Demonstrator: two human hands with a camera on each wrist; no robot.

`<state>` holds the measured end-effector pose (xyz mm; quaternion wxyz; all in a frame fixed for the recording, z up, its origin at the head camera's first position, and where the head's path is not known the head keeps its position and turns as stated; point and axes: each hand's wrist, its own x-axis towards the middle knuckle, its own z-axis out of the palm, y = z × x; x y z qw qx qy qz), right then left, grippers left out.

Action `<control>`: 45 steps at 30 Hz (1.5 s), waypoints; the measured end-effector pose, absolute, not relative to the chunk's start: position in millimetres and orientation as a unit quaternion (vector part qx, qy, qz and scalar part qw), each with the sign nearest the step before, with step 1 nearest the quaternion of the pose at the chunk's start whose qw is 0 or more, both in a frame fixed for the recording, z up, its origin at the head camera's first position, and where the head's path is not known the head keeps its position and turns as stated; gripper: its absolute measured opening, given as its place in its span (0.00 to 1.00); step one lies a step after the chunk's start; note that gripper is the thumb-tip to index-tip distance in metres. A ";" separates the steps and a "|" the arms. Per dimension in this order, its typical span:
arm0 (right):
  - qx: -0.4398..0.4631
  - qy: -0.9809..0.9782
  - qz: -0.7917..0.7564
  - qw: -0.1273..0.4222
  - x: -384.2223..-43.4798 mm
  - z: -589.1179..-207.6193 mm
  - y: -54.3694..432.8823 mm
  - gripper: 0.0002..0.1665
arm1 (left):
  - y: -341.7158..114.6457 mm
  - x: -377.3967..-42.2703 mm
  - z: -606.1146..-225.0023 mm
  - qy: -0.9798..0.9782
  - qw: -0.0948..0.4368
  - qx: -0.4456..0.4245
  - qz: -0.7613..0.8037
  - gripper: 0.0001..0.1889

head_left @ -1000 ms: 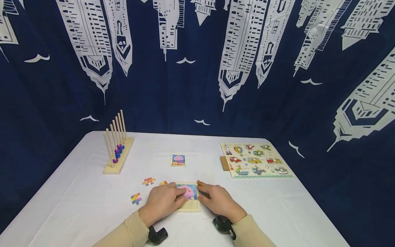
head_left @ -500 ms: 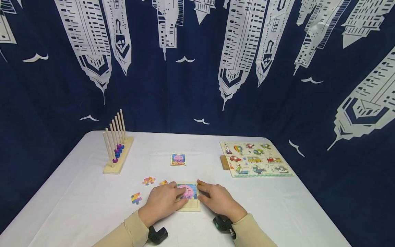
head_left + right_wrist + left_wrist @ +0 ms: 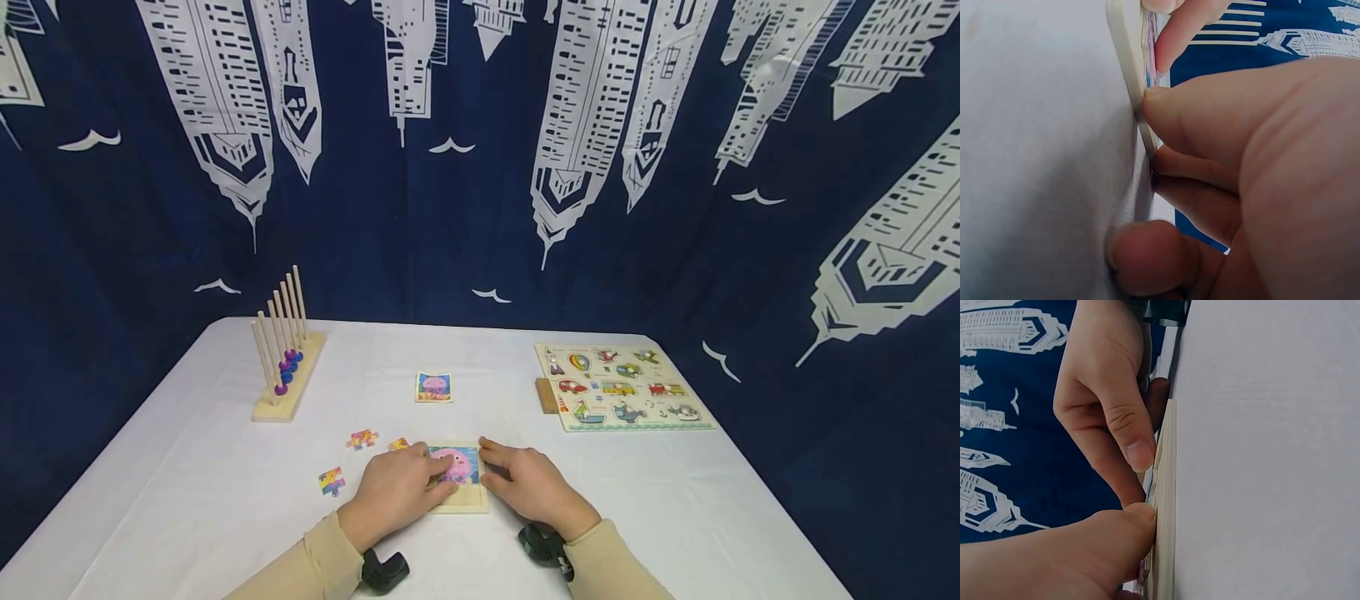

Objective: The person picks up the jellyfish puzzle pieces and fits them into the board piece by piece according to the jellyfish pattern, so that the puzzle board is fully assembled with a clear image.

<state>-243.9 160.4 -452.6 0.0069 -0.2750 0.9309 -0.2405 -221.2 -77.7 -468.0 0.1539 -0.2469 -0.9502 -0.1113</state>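
A small wooden puzzle tray point(image 3: 465, 502) lies flat before me, its upper part filled with pieces forming a pink cartoon picture point(image 3: 467, 462). My left hand point(image 3: 397, 483) reaches over its left side; the index finger presses on the picture and the thumb rests just below. My right hand point(image 3: 536, 487) holds the tray's right edge, with thumb and fingertips at its rim in the right wrist view. Loose jigsaw pieces lie beyond the left hand: one yellow and blue point(image 3: 331, 482), one orange and pink point(image 3: 362, 439), and another point(image 3: 398, 444) partly hidden by that hand.
A small picture card point(image 3: 434, 387) lies behind the tray. At the back left stands a wooden peg rack point(image 3: 288, 379) with purple and blue beads. A vehicle puzzle board point(image 3: 630, 392) rests at the right, over a brown wooden block point(image 3: 546, 396). Dark blue curtain point(image 3: 420, 233) hangs behind.
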 end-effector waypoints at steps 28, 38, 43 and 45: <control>-0.270 0.930 -0.250 0.020 -245.9 -455.7 157.4 0.27 | -134.7 -214.2 -421.7 -0.955 0.141 -0.101 -0.243 0.12; -0.267 0.931 -0.250 0.024 -244.6 -453.7 158.5 0.27 | -168.6 -191.9 -443.9 -0.961 0.062 -0.075 -0.259 0.10; -0.265 0.931 -0.250 0.026 -245.0 -453.6 159.7 0.27 | -162.7 -191.5 -450.1 -0.951 0.075 -0.102 -0.281 0.16; -0.263 0.931 -0.251 0.027 -244.5 -453.7 160.4 0.27 | -160.0 -191.3 -451.7 -0.949 0.066 -0.115 -0.287 0.19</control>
